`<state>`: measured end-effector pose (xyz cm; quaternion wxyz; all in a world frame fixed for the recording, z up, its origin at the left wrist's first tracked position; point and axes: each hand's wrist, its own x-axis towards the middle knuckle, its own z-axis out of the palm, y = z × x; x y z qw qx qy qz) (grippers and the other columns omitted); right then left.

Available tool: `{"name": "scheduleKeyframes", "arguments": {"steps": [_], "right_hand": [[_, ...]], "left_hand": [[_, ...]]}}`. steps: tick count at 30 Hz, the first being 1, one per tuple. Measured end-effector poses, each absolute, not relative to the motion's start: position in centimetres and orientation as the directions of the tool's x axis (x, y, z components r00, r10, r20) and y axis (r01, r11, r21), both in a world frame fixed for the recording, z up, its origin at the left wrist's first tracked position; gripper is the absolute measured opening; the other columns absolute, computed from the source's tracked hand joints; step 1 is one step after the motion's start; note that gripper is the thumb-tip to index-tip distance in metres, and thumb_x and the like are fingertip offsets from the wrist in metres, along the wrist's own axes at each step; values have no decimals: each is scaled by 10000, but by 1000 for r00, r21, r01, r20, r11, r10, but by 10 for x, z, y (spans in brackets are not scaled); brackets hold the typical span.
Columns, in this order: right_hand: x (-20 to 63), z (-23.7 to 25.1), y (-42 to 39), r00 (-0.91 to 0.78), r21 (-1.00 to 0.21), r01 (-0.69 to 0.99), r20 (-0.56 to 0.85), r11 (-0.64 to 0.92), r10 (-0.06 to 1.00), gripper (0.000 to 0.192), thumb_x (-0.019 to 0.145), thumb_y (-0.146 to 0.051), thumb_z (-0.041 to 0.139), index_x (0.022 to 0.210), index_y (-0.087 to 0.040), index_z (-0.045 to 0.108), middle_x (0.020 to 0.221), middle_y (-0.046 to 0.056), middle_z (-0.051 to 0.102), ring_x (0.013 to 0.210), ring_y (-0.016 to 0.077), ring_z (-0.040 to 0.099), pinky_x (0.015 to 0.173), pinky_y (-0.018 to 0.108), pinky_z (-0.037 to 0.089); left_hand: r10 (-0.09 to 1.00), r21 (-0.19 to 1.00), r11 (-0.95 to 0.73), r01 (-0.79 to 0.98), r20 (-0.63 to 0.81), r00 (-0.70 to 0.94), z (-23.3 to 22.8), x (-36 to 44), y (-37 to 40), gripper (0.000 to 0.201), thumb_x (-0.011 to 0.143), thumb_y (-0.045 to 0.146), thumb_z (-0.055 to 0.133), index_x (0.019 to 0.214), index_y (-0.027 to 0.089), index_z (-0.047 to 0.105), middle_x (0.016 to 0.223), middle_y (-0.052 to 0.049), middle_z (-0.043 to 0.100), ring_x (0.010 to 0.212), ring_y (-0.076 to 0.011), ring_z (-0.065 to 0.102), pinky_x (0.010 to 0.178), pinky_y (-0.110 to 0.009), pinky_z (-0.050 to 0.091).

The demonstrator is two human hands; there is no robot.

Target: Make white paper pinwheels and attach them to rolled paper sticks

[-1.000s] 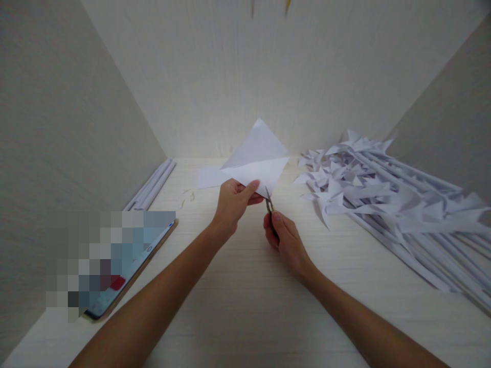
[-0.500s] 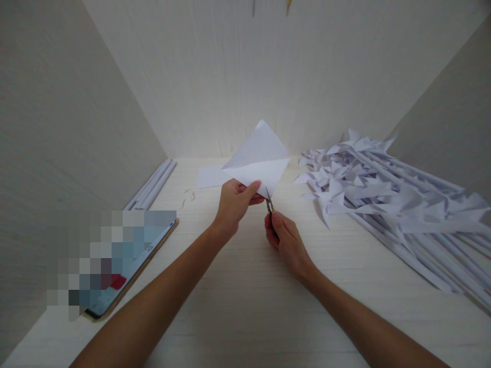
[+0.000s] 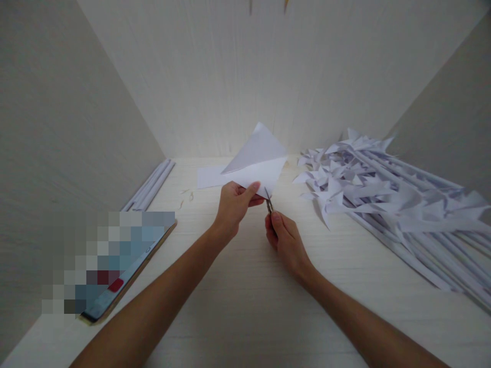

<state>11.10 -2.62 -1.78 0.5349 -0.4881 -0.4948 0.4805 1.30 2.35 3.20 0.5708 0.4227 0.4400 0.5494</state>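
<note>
Folded paper (image 3: 258,164) tilted slightly lower, leftward, than earlier.

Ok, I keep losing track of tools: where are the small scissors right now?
In the head view, just right of centre: the small scissors are in the right hand, blades at the lower corner of the folded white paper that the left hand holds.

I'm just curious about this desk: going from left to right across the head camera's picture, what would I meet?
Tablet → paper rolls by the left wall → left hand holding a folded white sheet → small scissors in the right hand → heap of paper pinwheels.
</note>
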Motion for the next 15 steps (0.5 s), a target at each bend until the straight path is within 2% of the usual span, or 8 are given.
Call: {"name": "scheduleKeyframes", "arguments": {"steps": [15], "right_hand": [[114, -17, -23, 79, -996, -29, 84, 87, 993, 421, 795, -545, 387, 557, -198, 399, 449, -64, 296, 393, 66, 258, 361, 209, 161]], "left_hand": [[995, 964, 94, -250, -81, 59, 26, 17, 18, 130, 626, 222, 671, 627, 105, 613, 562, 0, 618, 516, -84, 575, 554, -213, 518]]}}
